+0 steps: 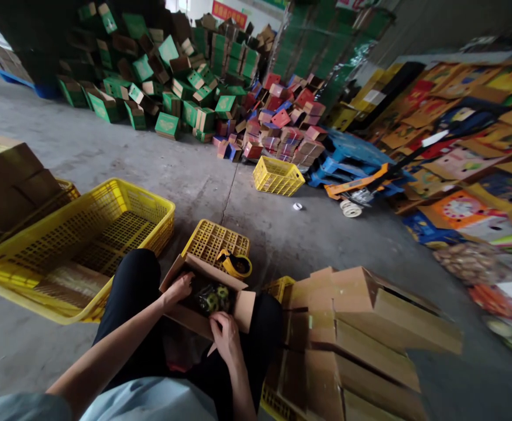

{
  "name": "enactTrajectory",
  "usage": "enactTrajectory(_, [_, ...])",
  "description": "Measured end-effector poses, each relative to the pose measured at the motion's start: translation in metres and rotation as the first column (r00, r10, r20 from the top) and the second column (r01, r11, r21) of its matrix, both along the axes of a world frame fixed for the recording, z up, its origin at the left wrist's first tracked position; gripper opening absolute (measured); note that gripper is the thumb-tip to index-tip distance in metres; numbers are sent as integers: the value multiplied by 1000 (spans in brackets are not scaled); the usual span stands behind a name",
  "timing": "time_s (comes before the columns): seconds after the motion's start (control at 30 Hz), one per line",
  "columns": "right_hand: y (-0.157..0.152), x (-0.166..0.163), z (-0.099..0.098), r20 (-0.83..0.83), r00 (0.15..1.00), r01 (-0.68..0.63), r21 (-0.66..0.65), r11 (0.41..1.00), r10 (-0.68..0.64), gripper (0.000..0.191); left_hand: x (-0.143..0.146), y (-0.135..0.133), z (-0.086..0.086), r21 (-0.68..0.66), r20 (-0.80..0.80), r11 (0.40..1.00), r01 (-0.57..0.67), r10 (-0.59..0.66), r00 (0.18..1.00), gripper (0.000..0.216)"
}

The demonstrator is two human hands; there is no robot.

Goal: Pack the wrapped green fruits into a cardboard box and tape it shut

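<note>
Handling the bagged green items [214, 298] inside the near carton [244, 310] seems in hand — left hand [180, 289] curled at its left, right hand [226, 334] half-closed nearside, grips unclear — the next move wanting it steady.

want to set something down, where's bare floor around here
Bare floor lies between the large yellow crate and green boxes, and between the pallet jack and stacked cartons. Crowded: the open carton on the lap, with the left hand and right hand at it, green items inside.
</note>
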State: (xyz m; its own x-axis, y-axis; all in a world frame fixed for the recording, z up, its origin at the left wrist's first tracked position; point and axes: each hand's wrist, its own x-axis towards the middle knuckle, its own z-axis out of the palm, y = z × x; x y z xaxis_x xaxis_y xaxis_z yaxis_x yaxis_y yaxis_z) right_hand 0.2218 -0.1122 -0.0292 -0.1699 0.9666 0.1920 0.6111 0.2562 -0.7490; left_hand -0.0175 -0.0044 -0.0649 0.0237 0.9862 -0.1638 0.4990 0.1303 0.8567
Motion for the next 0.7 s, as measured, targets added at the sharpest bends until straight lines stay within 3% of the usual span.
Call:
enactTrajectory(0.2, [8, 0, 32, -246, 965, 40, -221, 974, -95, 39, -10, -13, 13, 57, -40, 998, 5, -3, 999, 18])
enactTrajectory(0.37, [22, -10, 54, -378, 899, 62, -387, 920, -219, 45, -19, -29, 51, 137, 28, 991, -3, 0, 1000, 12])
enactTrajectory(0.43, [26, -16, 55, -454, 825, 78, -498, 863, -336, 53, -23, -34, 71, 155, 237, 987, -33, -5, 972, 16])
enactTrajectory(0.57, [30, -29, 57, -621, 553, -16, -675, 737, -556, 75, -20, -43, 105, 114, 547, 993, -41, -28, 837, 19])
enactTrajectory(0.63, [30, -35, 63, -673, 468, -120, -691, 713, -573, 79, -14, -47, 112, 99, 627, 995, -31, -38, 778, 22])
enactTrajectory(0.7, [30, -39, 73, -702, 455, -153, -668, 728, -548, 74, -6, -50, 114, 80, 677, 996, -42, -24, 735, 29])
